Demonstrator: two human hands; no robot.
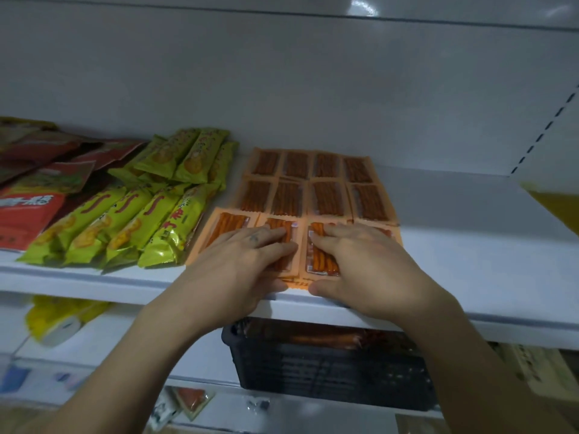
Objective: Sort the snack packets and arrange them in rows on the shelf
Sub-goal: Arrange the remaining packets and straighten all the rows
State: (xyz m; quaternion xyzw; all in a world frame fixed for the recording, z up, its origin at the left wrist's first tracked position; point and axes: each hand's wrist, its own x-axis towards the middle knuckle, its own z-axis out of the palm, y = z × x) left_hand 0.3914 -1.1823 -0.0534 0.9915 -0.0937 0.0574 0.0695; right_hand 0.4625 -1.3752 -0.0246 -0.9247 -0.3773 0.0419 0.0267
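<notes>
- Below my two hands, under the shelf edge, I see a black slatted plastic crate point(313, 371); orange packets point(329, 338) lie inside it, their number unclear
- The white metal shelf point(470, 261) under my hands carries flat orange snack packets with red-brown sticks point(313, 183), laid in three rows of four running away from my fingertips
- My left hand point(247, 261) lies flat, fingers straight, on the second packet of the front row point(286, 264), thumb at its near edge
- My right hand point(366, 261) lies the same way on the third packet point(322, 261) and covers most of the fourth; the two hands are just beside each other, not touching, neither curled round anything
- Just left of my left hand are long yellow-green foil packets point(125, 227) in two rows, the back ones piled loosely
- Further left lie red and green flat pouches point(28, 214), overlapping
- Well to the right of my right hand a yellow shape point(554, 205) enters the view; I cannot tell what it is
- Below and left of my left forearm a blurred yellow pack point(59, 317) sits on the lower shelf
</notes>
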